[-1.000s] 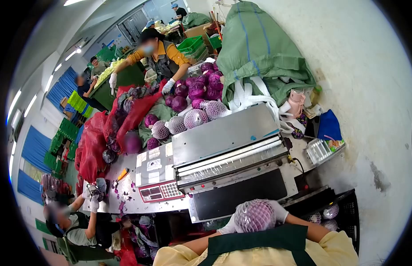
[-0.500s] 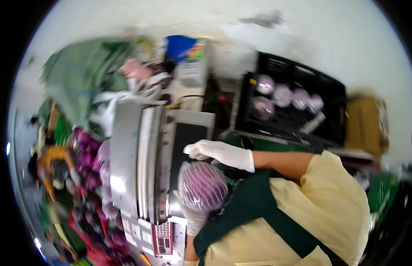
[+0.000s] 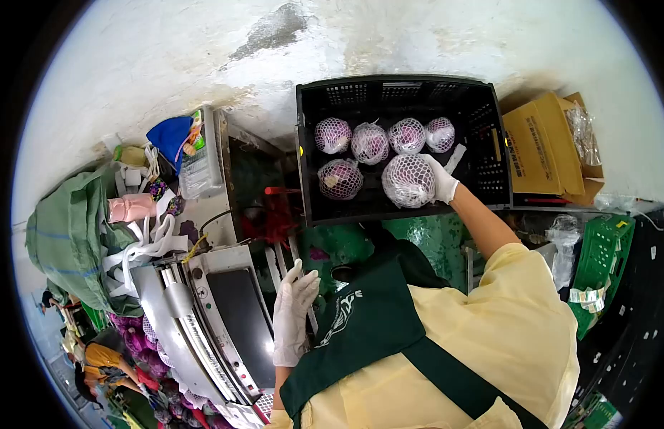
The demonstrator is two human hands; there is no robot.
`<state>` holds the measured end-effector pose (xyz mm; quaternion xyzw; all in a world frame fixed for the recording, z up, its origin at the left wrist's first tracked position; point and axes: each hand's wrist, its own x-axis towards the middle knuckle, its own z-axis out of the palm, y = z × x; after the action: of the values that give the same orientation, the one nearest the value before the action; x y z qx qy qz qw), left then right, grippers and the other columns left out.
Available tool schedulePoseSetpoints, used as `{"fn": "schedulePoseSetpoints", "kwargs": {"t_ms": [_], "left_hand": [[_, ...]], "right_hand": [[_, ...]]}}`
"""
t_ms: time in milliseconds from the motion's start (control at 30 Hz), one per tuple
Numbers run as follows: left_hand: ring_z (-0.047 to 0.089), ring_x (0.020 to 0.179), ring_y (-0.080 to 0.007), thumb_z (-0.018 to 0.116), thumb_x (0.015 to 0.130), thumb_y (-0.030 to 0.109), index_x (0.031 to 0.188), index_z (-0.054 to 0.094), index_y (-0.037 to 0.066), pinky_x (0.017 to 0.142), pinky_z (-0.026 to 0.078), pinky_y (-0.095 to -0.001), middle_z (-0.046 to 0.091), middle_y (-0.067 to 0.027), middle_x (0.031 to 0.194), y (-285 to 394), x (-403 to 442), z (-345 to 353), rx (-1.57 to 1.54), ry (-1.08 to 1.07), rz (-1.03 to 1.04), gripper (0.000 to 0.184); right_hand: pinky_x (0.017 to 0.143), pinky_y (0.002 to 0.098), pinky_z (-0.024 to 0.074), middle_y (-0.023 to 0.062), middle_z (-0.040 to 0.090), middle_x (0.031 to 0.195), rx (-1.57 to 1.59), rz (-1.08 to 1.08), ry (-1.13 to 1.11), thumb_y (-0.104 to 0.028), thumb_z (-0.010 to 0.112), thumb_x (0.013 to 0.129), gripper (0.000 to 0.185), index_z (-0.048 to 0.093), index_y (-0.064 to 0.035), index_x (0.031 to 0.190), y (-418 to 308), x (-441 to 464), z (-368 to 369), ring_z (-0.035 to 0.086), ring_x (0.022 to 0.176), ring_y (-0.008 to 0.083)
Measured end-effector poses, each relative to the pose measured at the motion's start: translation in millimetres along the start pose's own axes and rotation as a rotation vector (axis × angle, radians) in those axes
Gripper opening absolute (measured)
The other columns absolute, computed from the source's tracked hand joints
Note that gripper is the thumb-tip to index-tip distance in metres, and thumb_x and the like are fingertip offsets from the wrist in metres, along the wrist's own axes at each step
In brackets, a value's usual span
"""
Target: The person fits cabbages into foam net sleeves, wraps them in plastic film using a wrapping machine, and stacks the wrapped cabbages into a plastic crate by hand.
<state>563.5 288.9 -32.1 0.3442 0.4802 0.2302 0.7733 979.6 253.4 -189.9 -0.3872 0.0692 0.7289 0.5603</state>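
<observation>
In a white glove, my right hand (image 3: pixel 442 179) grips the right side of a net-wrapped purple cabbage (image 3: pixel 408 181) inside the black crate (image 3: pixel 405 211). Several other wrapped cabbages (image 3: pixel 370 143) lie in the crate, in a back row and at the front left. My left hand (image 3: pixel 294 314), also gloved, is raised beside the wrapping machine (image 3: pixel 239 314), empty, with its fingers apart.
Right of the crate stands an open cardboard box (image 3: pixel 546 146), with a green crate (image 3: pixel 598 264) below it. A green sack (image 3: pixel 78 229) and white straps lie at left. A co-worker (image 3: pixel 107 361) bends over purple cabbages at lower left.
The view has turned to the crate. The wrapped cabbage has moved from in front of my apron into the crate with my right hand, and my left hand has let go of it.
</observation>
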Motion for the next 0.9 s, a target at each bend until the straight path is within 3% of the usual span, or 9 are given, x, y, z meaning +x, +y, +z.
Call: {"fn": "schedulePoseSetpoints", "kwargs": {"t_ms": [100,200,467,567,633,767,833,867,900], "left_hand": [[0.056,0.113,-0.0231,0.042,0.098,0.049,0.143,0.035,0.003,0.104,0.040,-0.0355,0.058,-0.0166,0.123,-2.4,18.3,3.8,-0.059,0.029,-0.112,0.065],[0.055,0.114,-0.0237,0.043,0.098,0.049,0.143,0.036,0.004,0.104,0.040,-0.0362,0.056,-0.0165,0.125,-4.7,22.8,5.7,-0.155,0.061,-0.150,0.064],[0.053,0.117,-0.0252,0.044,0.098,0.043,0.141,0.041,0.007,0.106,0.039,-0.0389,0.053,-0.0182,0.128,-2.0,29.1,17.5,-0.357,0.137,-0.157,0.056],[0.053,0.116,-0.0233,0.043,0.099,0.045,0.143,0.039,0.008,0.104,0.041,-0.0392,0.053,-0.0158,0.129,-6.3,36.9,17.4,-0.349,0.111,-0.158,0.057],[0.053,0.116,-0.0239,0.044,0.098,0.044,0.142,0.039,0.008,0.105,0.041,-0.0400,0.053,-0.0161,0.129,-7.7,33.2,15.1,-0.412,0.137,-0.138,0.057],[0.054,0.115,-0.0233,0.045,0.099,0.041,0.140,0.042,0.008,0.104,0.041,-0.0381,0.054,-0.0166,0.127,-18.5,19.7,1.2,-0.476,0.182,-0.103,0.053],[0.055,0.113,-0.0221,0.043,0.100,0.036,0.138,0.044,0.007,0.102,0.041,-0.0360,0.056,-0.0141,0.125,-26.0,6.7,0.4,-0.526,0.212,-0.055,0.048],[0.056,0.111,-0.0217,0.043,0.100,0.037,0.139,0.044,0.008,0.102,0.042,-0.0351,0.057,-0.0128,0.124,-23.9,-2.9,-5.9,-0.545,0.211,-0.052,0.048],[0.056,0.111,-0.0205,0.043,0.100,0.039,0.139,0.043,0.009,0.102,0.042,-0.0351,0.057,-0.0120,0.124,-31.6,-8.6,-9.5,-0.609,0.208,-0.016,0.049]], "right_hand": [[0.102,0.0512,0.0428,0.0188,0.060,0.122,0.238,0.153,0.076,-0.036,0.033,0.092,0.052,0.056,-0.0014,0.123,12.7,29.8,-10.9,0.058,0.112,0.0349],[0.108,0.0508,0.0309,0.0099,0.050,0.138,0.387,0.088,0.211,-0.052,0.028,0.087,0.065,0.049,-0.0139,0.135,56.0,100.7,-47.3,0.043,0.129,0.0337],[0.094,0.0460,0.0470,0.0130,0.062,0.119,0.515,-0.378,0.252,-0.044,0.038,0.087,0.057,0.060,-0.0028,0.119,57.5,209.3,-102.3,0.062,0.105,0.0320],[0.105,0.0579,0.0316,0.0084,0.050,0.140,0.412,-0.051,0.930,-0.040,0.031,0.091,0.057,0.050,-0.0097,0.136,45.4,152.7,-43.9,0.047,0.128,0.0294],[0.109,0.0606,0.0231,0.0069,0.040,0.148,0.499,0.080,0.597,-0.041,0.027,0.096,0.056,0.036,-0.0141,0.145,65.9,146.6,-59.6,0.036,0.136,0.0313],[0.107,0.0629,0.0275,0.0182,0.032,0.149,0.591,0.493,0.602,-0.044,0.032,0.098,0.059,0.026,-0.0136,0.148,102.9,158.4,-73.6,0.038,0.133,0.0408],[0.112,0.0423,0.0321,0.0243,0.029,0.149,0.513,0.540,0.642,-0.026,0.043,0.097,0.048,0.042,0.0048,0.134,103.1,163.8,-21.8,0.034,0.136,0.0348],[0.110,0.0494,0.0354,0.0260,0.029,0.147,0.337,0.578,-0.021,-0.013,0.041,0.094,0.047,0.037,0.0061,0.137,106.6,181.8,-47.7,0.030,0.136,0.0421],[0.106,0.0528,0.0398,0.0274,0.031,0.145,0.503,0.403,0.235,-0.010,0.042,0.090,0.050,0.037,0.0076,0.136,102.0,220.9,-51.5,0.030,0.134,0.0455]]}}
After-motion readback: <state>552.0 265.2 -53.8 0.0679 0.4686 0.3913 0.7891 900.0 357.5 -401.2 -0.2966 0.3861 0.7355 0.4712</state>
